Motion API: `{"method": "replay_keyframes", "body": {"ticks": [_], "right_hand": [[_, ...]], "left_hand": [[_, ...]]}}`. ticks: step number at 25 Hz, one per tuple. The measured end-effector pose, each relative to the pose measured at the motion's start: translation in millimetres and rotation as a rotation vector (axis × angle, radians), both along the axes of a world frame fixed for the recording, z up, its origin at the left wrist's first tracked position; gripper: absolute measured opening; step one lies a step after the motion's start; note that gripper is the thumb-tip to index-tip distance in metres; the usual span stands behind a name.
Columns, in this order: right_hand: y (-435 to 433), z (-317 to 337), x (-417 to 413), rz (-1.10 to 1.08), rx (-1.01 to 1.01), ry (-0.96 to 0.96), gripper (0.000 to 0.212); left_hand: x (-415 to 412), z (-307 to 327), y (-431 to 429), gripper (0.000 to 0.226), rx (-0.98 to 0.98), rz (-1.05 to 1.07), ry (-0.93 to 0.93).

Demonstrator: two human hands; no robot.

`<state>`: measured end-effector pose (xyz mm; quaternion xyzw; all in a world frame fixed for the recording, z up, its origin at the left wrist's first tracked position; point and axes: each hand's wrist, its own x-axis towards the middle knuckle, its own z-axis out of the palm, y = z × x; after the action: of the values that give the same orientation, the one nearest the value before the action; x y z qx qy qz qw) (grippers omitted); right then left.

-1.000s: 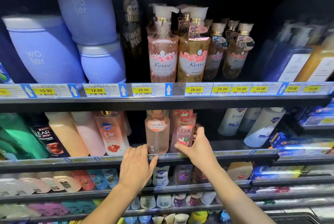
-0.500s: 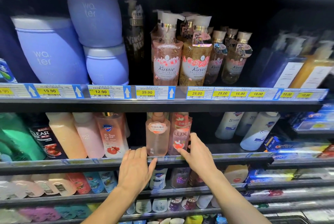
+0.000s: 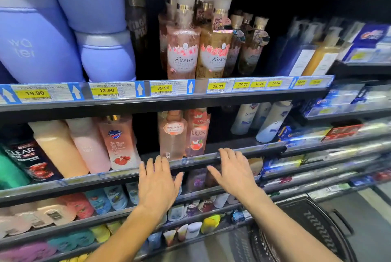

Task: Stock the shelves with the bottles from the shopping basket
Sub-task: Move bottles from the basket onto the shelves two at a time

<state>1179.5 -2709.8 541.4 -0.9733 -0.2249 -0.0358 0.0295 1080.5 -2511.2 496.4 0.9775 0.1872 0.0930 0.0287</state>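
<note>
A pale pink bottle and a pink LUX bottle stand side by side on the middle shelf. My left hand hovers just below and in front of the pale pink bottle, palm down, fingers apart, holding nothing. In front of the shelf edge, to the right of the LUX bottle, my right hand is spread and empty. Neither hand touches a bottle. The dark shopping basket shows at the bottom right; its contents are hidden.
Kustie pump bottles and large lavender tubs fill the upper shelf above yellow price tags. A Safeguard bottle and peach bottles stand left of the gap on the middle shelf. White bottles stand right. Lower shelves hold small packs.
My right hand has let go of the LUX bottle and pulled back to the shelf edge. My left hand stays near the edge. The view has shifted down and right, revealing the basket.
</note>
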Motion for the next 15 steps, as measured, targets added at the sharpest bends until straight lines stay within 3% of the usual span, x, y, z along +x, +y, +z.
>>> {"method": "replay_keyframes", "body": {"ticks": [7,10,15], "right_hand": [[-70.8,-20.9,-28.6,-0.078,-0.049,0.017,0.081],[-123.0,-31.1,-33.6,-0.072,-0.014,0.058,0.086],[-242.9,-56.4,-27.8,-0.127,-0.024,0.114,0.074]], "left_hand": [[-10.1,9.3,-62.2,0.084,0.033,-0.075,0.108],[-4.6,9.8,-119.4,0.077,0.052,-0.135,0.167],[20.8,2.5,-247.5,0.076,0.068,-0.206,0.159]]}}
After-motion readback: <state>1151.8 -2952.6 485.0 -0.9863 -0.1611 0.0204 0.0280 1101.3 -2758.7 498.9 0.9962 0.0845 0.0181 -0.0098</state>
